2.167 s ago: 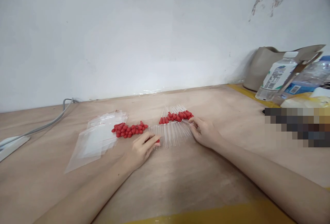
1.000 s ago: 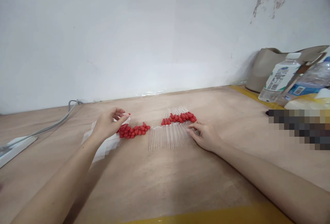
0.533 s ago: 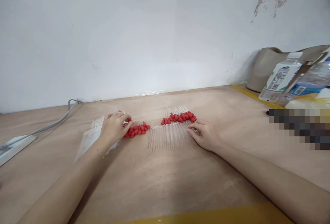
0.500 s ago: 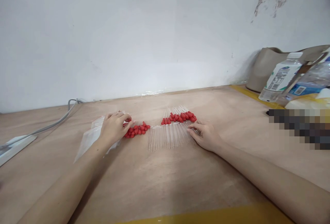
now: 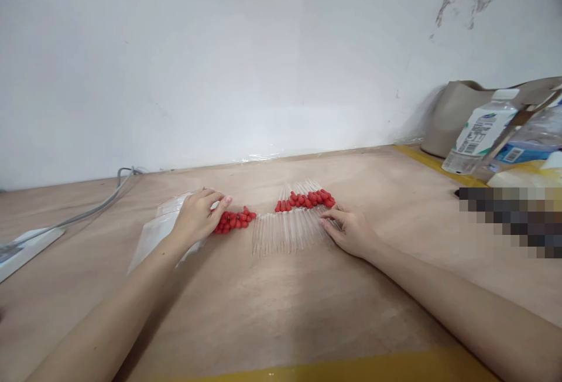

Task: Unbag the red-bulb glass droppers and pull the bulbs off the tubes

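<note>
My left hand (image 5: 199, 213) hovers at the left end of a pile of red rubber bulbs (image 5: 237, 220). Its thumb and forefinger are drawn together; anything between the tips is too small to make out. Several clear dropper tubes (image 5: 281, 232) lie side by side, thin tips towards me. At the right end of this row is my right hand (image 5: 351, 231), its thumb and forefinger closed about a clear tube, partly hidden by the fingers. Behind the row lie several droppers fitted with red bulbs (image 5: 309, 199), their thin tips pointing to the wall.
Clear plastic bags (image 5: 151, 235) lie under and beside my left forearm. A grey cable (image 5: 99, 209) runs to a white strip (image 5: 30, 250) at the left. Plastic bottles (image 5: 478, 133) and a beige container (image 5: 445, 115) stand at the back right. Yellow tape (image 5: 351, 367) crosses the front.
My left thumb has lifted from the red bulbs towards the forefinger, and the hand has risen slightly. My right hand stays in nearly the same place. The view has shifted a little.
</note>
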`<state>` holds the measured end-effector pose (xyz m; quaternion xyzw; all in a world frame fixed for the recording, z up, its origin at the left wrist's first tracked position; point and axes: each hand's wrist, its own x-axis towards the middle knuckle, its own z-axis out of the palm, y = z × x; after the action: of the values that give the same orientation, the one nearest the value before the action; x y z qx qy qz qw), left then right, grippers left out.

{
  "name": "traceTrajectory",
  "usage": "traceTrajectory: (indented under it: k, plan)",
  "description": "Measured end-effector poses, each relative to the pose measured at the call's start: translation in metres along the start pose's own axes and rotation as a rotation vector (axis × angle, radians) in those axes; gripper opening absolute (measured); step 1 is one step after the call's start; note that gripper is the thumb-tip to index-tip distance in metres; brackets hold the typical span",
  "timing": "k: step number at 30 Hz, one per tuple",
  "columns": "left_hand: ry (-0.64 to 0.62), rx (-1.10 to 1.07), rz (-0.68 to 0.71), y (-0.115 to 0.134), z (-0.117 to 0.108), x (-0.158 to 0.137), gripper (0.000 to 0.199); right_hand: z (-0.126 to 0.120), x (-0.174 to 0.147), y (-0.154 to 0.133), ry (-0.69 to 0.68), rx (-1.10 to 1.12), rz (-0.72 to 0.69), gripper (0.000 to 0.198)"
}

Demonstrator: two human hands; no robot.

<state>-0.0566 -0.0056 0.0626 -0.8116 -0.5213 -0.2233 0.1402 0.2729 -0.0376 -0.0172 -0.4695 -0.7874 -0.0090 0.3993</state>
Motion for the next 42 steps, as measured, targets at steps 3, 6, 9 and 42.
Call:
traceTrajectory:
  k: [3, 6, 9, 42]
  plan:
    - [0.012, -0.025, 0.067, 0.025, -0.001, 0.002, 0.026, 0.0, 0.0, 0.0, 0.001, -0.005, -0.006, 0.015]
    - [-0.072, -0.047, 0.142, 0.056, 0.007, 0.013, 0.022, 0.0, 0.001, 0.0, 0.015, -0.008, -0.024, 0.015]
    - [-0.157, -0.069, 0.123, 0.083, 0.025, 0.034, 0.021, 0.0, 0.001, 0.0, 0.043, 0.005, -0.05, 0.014]
    - [-0.166, -0.32, 0.044, 0.095, 0.027, 0.015, 0.02, -0.006, 0.003, -0.009, 0.249, 0.088, 0.005, 0.051]
